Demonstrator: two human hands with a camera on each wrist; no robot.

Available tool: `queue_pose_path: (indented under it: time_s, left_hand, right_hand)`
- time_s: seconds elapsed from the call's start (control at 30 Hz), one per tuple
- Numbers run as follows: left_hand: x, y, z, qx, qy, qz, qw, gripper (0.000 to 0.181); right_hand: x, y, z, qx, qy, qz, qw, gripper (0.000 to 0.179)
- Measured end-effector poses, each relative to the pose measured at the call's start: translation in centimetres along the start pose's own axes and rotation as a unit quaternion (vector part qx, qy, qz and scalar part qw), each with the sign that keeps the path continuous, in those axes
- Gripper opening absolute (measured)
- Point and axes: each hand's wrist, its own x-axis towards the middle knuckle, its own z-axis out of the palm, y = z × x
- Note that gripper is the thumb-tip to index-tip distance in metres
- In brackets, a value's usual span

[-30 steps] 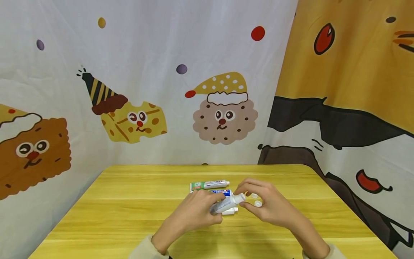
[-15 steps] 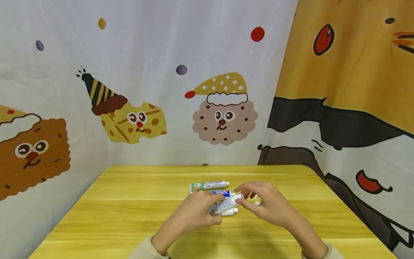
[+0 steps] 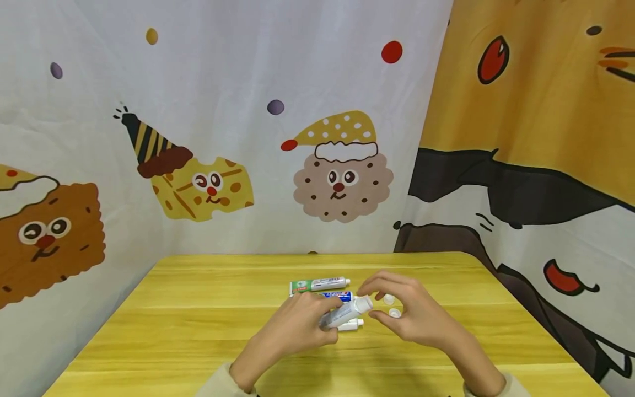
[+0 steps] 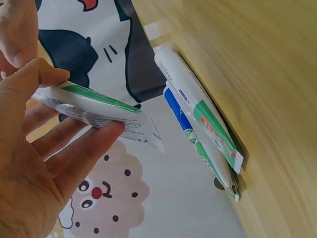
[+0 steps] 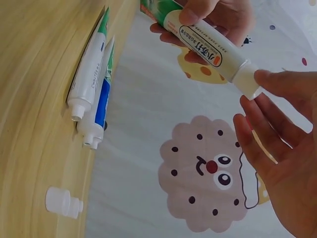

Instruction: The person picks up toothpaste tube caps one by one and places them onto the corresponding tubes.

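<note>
My left hand (image 3: pixel 297 322) grips a white-and-green toothpaste tube (image 3: pixel 342 313), its capped end tilted up toward my right hand (image 3: pixel 412 311). In the left wrist view, the thumb lies over the tube's edge and the fingers support its printed side. The white cap (image 5: pixel 246 82) is still on this tube in the right wrist view. My right thumb and fingertips stand loosely spread around that cap, right at its edges. Behind the held tube lie a green-and-white toothpaste tube (image 3: pixel 322 284) and a blue one (image 3: pixel 339 296). A white tube (image 3: pixel 351 324) shows partly beneath it.
Two loose white caps, a farther cap (image 3: pixel 389 299) and a nearer cap (image 3: pixel 394 312), lie on the wooden table (image 3: pixel 198 325) beyond the right fingers. The tubes on the table show bare nozzles. A cartoon-printed curtain (image 3: pixel 223 82) hangs behind the table.
Half a second ago my right thumb and fingers closed in on the cap; now they have spread apart around it. My left hand keeps its hold on the tube.
</note>
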Motion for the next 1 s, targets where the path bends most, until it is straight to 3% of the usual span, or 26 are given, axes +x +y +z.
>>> queue_pose_path:
  time_s: [0.6, 0.87, 1.0]
  left_hand:
    - [0.01, 0.11, -0.15, 0.008, 0.003, 0.005, 1.0, 0.032]
    - [-0.04, 0.11, -0.13, 0.009, 0.003, 0.001, 1.0, 0.033]
    - [-0.11, 0.07, -0.12, 0.012, 0.009, 0.004, 0.9999, 0.035]
  right_hand:
    - [-0.11, 0.37, 0.25, -0.034, 0.013, 0.023, 0.9991, 0.018]
    - [-0.19, 0.31, 0.14, -0.032, 0.004, 0.019, 0.9993, 0.036]
    - [-0.16, 0.29, 0.14, -0.028, -0.002, 0.016, 0.9995, 0.034]
